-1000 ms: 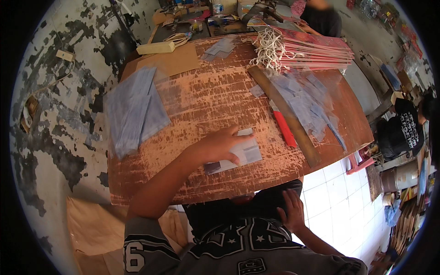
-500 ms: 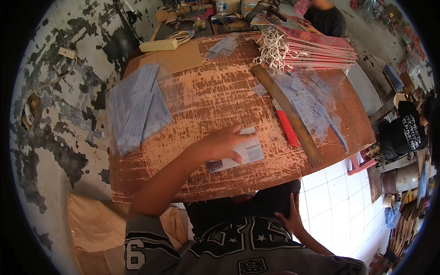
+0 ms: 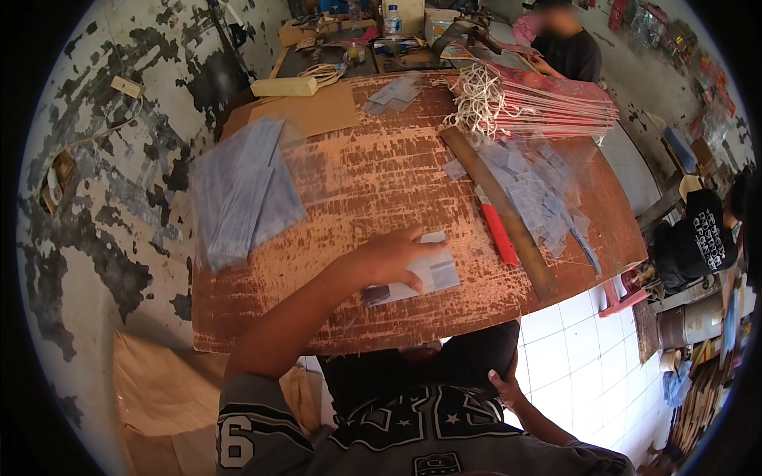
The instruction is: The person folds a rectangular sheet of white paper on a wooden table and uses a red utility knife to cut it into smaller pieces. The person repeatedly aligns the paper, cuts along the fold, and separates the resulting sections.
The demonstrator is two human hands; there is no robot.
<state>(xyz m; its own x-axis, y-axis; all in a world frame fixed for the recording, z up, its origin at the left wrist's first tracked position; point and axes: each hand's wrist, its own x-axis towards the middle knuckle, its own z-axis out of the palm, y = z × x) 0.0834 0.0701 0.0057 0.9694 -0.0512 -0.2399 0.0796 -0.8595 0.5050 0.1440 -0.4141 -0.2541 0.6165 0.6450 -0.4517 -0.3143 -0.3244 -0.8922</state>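
Note:
On the scratched brown table (image 3: 341, 186), my left hand (image 3: 389, 260) lies with thumb and fingers spread over a small stack of clear bluish plastic pieces (image 3: 444, 274). The palm hides part of the stack, and nothing is gripped. My right hand (image 3: 506, 386) rests off the table against my dark-clothed knee, holding no object; its thumb shows, and the other fingers are partly hidden. To the right of the stack lies a red-handled cutter knife (image 3: 498, 233). Right beside that, a long worn metal ruler (image 3: 504, 210) slants across the tabletop.
Cut plastic pieces (image 3: 528, 194) are heaped beyond the ruler. Long plastic strips (image 3: 238, 194) lie at the left, near cardboard (image 3: 321, 113) and a pale power strip (image 3: 283, 86). Red bags with white cords (image 3: 548, 103) fill the far right. A person (image 3: 567, 44) sits beyond, another (image 3: 690, 238) to the right.
The view has tilted slightly, so the table sits lower in the picture. My left hand stays on the stack. My right hand has shifted its fingers around the knee.

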